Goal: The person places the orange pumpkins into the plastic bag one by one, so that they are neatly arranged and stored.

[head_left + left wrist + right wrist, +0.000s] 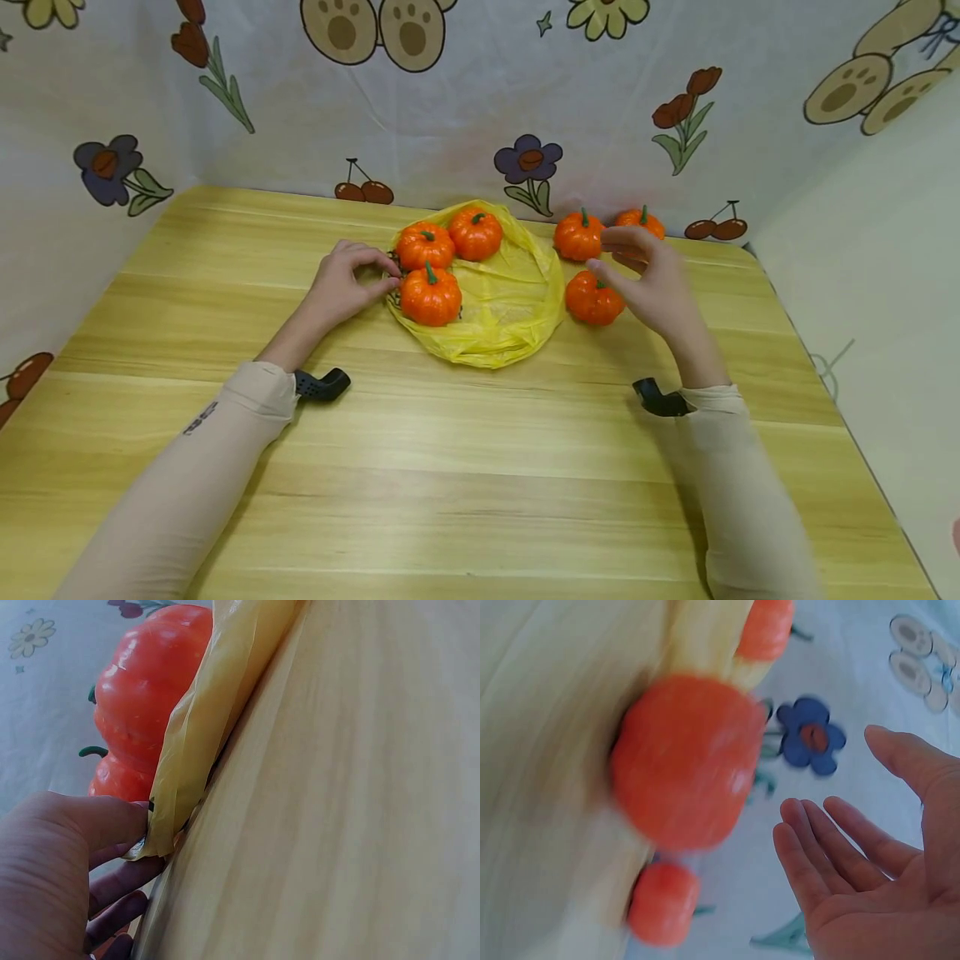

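My left hand [337,285] pinches the left rim of a thin yellow plastic bag [504,329], thumb on one side and a finger on the other in the left wrist view. The bag lies spread in a round shape, its rim rolled. On its left side sit three small orange toy pumpkins with green stems: a front pumpkin [431,300], one behind it [424,248] and one at the back [476,237]. My right hand [651,279] hovers with relaxed fingers and holds nothing. Near it are a close pumpkin [588,302], a back pumpkin [577,237] and a partly hidden far-right pumpkin [643,220].
The wooden table [465,483] reaches back to a white cloth [450,125] printed with flowers, cherries and bear feet. Black devices show at the left wrist [322,386] and the right wrist [660,400]. A pale surface borders the table's right edge.
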{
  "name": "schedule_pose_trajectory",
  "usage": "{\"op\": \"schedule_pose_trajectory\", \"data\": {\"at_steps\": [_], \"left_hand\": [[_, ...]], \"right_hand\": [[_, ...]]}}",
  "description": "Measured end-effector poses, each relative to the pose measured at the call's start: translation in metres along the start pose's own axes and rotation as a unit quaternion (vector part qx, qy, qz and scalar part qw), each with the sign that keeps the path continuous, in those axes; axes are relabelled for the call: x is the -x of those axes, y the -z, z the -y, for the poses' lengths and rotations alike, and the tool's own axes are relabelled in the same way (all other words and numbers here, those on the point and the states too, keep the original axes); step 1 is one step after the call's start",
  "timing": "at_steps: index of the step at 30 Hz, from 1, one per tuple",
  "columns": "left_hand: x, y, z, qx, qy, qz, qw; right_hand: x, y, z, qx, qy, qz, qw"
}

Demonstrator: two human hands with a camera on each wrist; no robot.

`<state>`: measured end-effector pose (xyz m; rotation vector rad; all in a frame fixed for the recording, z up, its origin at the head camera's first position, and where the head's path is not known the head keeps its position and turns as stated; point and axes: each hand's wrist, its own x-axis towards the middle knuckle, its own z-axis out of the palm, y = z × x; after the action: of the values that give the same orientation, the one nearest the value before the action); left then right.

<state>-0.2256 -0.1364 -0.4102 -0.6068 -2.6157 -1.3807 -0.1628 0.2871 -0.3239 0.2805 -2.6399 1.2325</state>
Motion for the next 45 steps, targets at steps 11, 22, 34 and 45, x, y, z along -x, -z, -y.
{"op": "schedule_pose_trajectory", "data": {"at_steps": [11,22,34,45], "left_hand": [[0.002,0.003,0.002,-0.002,0.007,0.000,1.0000],[0.007,0.005,0.006,0.003,0.009,-0.003,0.9999],[0.000,0.002,0.002,-0.005,-0.012,0.000,0.9999],[-0.001,0.001,0.003,0.000,-0.010,-0.004,0.9999]], "right_hand": [[0.018,0.029,-0.033,0.054,-0.038,-0.003,0.998],[0.017,0.012,-0.038,0.071,-0.047,0.129,0.988],[0.020,0.015,-0.042,0.088,-0.064,0.175,0.979],[0.021,0.018,-0.041,0.106,-0.063,0.154,0.980]]}}
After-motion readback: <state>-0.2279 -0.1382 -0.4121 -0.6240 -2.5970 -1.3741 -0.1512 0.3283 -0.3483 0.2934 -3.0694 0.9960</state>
